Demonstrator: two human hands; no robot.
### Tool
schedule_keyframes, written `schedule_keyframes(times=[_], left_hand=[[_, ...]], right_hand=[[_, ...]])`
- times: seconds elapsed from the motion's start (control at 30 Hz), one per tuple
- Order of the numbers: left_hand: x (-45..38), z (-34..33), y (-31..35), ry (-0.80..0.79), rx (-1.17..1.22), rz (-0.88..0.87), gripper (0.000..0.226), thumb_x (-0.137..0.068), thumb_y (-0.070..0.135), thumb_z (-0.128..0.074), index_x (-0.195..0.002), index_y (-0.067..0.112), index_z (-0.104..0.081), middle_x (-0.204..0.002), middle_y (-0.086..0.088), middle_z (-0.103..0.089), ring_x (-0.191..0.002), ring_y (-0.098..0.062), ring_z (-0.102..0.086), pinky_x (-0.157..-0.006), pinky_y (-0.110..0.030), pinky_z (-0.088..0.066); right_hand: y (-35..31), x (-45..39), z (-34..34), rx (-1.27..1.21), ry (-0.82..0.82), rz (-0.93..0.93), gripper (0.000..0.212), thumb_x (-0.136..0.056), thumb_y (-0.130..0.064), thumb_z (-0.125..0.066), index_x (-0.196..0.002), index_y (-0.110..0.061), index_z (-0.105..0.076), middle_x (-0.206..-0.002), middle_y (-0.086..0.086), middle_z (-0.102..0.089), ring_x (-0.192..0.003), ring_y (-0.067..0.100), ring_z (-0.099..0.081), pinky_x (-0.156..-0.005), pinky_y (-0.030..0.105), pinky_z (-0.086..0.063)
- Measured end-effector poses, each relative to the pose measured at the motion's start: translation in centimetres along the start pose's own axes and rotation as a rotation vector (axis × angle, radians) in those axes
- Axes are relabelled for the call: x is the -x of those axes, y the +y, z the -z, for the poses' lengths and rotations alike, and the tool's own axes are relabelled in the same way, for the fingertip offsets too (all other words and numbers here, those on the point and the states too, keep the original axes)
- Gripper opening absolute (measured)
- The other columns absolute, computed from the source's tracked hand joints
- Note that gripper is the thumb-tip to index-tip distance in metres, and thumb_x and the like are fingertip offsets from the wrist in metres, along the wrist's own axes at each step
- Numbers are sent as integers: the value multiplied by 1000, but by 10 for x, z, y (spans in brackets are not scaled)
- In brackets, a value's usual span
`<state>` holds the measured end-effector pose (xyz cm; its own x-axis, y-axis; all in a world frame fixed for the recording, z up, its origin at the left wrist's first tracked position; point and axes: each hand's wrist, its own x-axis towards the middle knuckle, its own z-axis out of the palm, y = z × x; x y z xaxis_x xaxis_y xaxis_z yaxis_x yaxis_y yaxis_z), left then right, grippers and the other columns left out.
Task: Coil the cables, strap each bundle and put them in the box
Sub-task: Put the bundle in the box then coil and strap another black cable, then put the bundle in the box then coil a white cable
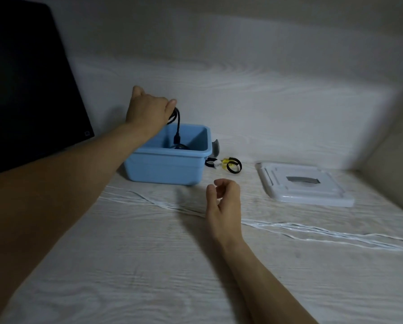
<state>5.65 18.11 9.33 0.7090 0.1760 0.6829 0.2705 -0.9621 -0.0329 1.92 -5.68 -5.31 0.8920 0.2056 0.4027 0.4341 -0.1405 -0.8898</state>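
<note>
Head view: black cable going into the blue box.
Left hand (148, 113) pinches the cable (177, 122) above the box (167, 166), near the worktop's far-left corner; right hand (223, 202) hangs loose, holding nothing. A dangling plug could catch the rim; loose straps (233, 166) suggest an unsecured coil may unwind.

Most of the black cable (177, 122) is hidden inside the left hand (146, 111) that grips it. Below that grip, the box (165, 164) wall hides most of what lies inside. Right of it, the small straps (228, 164) are too blurred to count.
</note>
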Motion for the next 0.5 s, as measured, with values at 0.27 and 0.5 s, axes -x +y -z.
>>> schedule_keyframes(times=[0.27, 0.5], left_hand=[[-11, -27, 7, -213, -170, -128, 58, -107, 26, -25, -53, 12, -39, -62, -8, -54, -55, -21, -34, -97, -38, -25], [-9, -54, 33, -636, 52, 100, 32, -97, 37, -50, -80, 10, -49, -80, -3, -50, -75, -23, -51, -72, -33, -39]], right_hand=[[5, -2, 1, 38, -29, 0, 17, -99, -30, -55, -115, -26, -49, -104, -3, -53, -95, 8, -52, -74, 16, -41], [10, -4, -3, 63, -41, -10, 15, -99, -30, -56, -112, -24, -50, -100, 1, -55, -91, 12, -54, -73, 14, -41]])
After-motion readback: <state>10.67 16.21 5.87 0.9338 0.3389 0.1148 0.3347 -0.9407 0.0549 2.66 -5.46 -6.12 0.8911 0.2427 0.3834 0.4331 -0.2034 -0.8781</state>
